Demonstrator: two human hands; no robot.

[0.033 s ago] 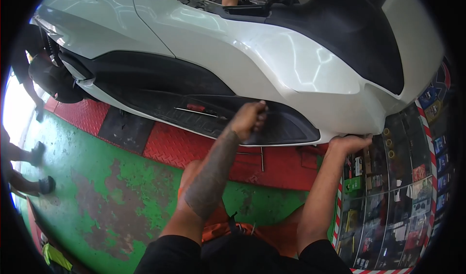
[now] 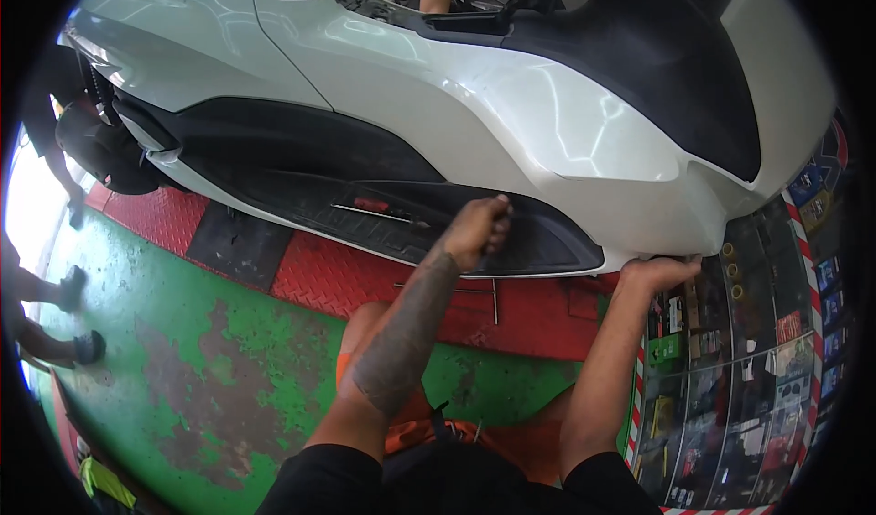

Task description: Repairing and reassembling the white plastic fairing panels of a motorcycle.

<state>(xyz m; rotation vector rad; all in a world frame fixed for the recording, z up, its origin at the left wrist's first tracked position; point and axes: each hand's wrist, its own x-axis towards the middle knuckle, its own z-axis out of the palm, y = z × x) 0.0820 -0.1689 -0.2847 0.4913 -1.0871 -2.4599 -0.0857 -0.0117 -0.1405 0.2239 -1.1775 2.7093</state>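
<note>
A large white scooter (image 2: pixel 392 68) with a black footboard (image 2: pixel 538 232) stands sideways before me. My left hand (image 2: pixel 479 234) is closed into a fist over the footboard; nothing shows sticking out of it. At the lower right corner of the white body panel (image 2: pixel 639 209), my right hand (image 2: pixel 659 271) is bent back with its palm against the underside edge, its fingers partly hidden by the panel. A red-and-black-handled screwdriver (image 2: pixel 372 205) lies on the footboard, left of my fist, beside a thin metal rod (image 2: pixel 379 215). Below sits a T-handle wrench (image 2: pixel 495 301).
The wrench rests on a red checkered-metal platform (image 2: pixel 319 282) over a worn green floor (image 2: pixel 292 378). Close on the right stands a glass display case (image 2: pixel 730 378) edged with striped tape. Another person's arm (image 2: pixel 436 0) shows beyond the scooter; another person's legs (image 2: pixel 55 332) are at left.
My left fist has shifted slightly right and toward me over the footboard. My right hand stays at the panel's edge.
</note>
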